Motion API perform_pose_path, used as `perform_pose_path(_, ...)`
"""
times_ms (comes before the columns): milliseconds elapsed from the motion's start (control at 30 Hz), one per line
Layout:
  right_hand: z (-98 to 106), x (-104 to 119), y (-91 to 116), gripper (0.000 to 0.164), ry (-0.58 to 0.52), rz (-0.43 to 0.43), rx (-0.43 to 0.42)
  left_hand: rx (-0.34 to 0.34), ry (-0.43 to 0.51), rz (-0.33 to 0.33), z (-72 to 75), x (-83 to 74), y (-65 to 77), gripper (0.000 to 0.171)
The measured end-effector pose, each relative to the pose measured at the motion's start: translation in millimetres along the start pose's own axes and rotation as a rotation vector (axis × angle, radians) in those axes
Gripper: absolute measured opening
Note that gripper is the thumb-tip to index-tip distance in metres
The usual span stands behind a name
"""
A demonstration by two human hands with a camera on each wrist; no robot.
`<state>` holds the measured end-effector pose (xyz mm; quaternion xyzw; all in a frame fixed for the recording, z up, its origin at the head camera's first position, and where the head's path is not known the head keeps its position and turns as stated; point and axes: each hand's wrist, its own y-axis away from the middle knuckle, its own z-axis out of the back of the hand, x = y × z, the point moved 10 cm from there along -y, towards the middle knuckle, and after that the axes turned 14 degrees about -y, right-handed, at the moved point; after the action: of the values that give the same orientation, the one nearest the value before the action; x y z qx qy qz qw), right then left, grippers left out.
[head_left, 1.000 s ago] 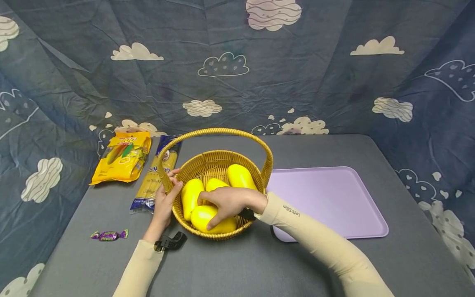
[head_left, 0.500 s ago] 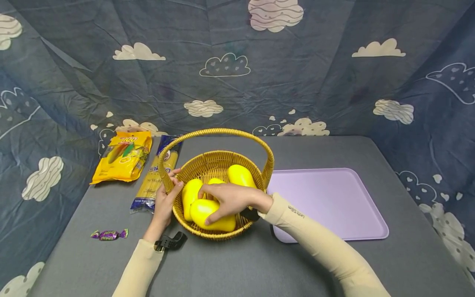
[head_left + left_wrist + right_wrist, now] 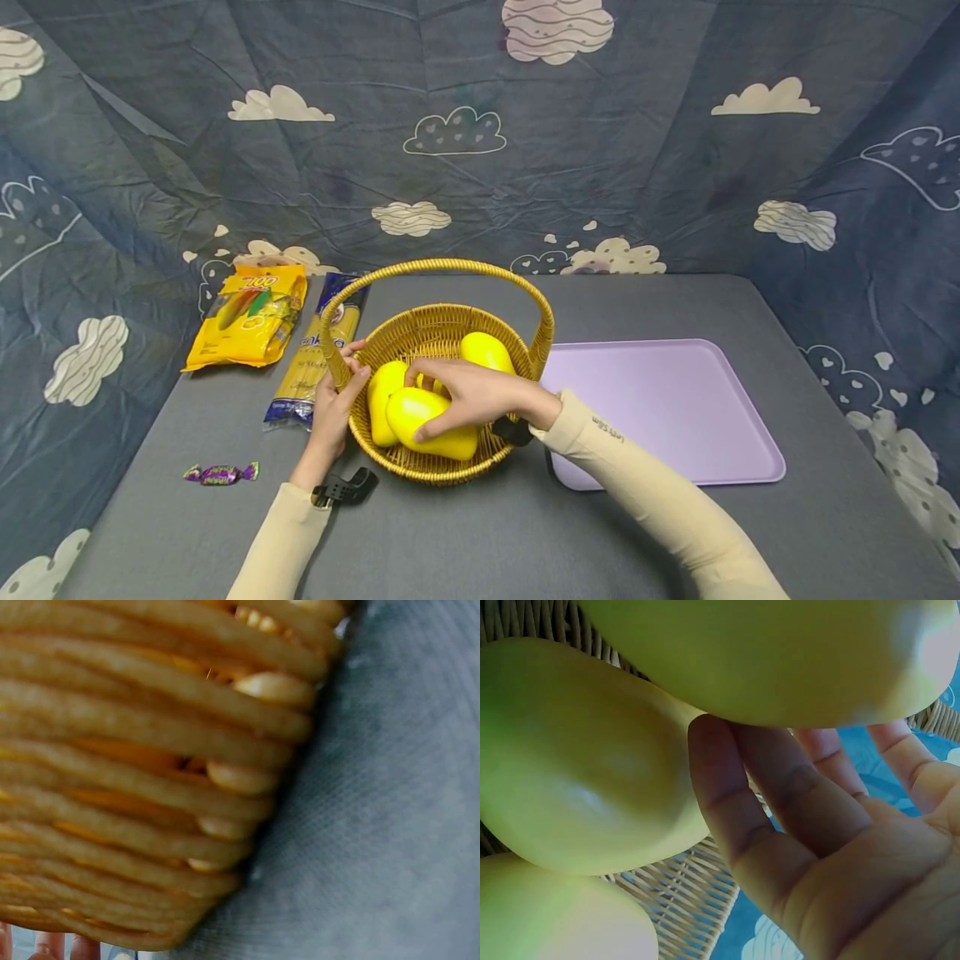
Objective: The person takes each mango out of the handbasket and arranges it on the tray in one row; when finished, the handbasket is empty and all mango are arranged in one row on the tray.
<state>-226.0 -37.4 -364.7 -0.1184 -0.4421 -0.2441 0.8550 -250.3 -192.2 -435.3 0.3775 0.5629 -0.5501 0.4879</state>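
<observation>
In the head view, a round wicker basket (image 3: 442, 313) with a tall arched handle holds several yellow mangoes. My right hand (image 3: 480, 400) reaches inside and grips the front mango (image 3: 431, 427) between thumb and fingers; in the right wrist view the fingers lie along this mango (image 3: 780, 660). A left mango (image 3: 382, 400) and a back right mango (image 3: 486, 350) lie in the basket, and another is mostly hidden behind my right hand. My left hand (image 3: 332, 408) holds the basket's left side near the handle's base. Basket weave (image 3: 135, 735) fills much of the left wrist view.
A lilac tray (image 3: 660, 408) lies right of the basket. To the left lie a spaghetti packet (image 3: 311, 358), a yellow mango-printed bag (image 3: 251, 317) and a purple wrapped candy (image 3: 222, 475). Cloud-patterned cloth stands around the grey table (image 3: 465, 542).
My right hand has taken a grip on the front mango and raised it slightly, tilting its left end up. The left hand stays on the basket.
</observation>
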Motion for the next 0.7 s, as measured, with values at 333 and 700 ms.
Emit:
perform_pose_path(333,16,3,9,0.056,-0.026,-0.012,-0.097,-0.002,0.012,-0.005,-0.2,0.0,-0.6,0.013)
perform_pose_path(700,42,16,31,0.063,0.033,0.041,-0.309,-0.013,0.034,-0.014,0.4,-1.0,0.1,0.013)
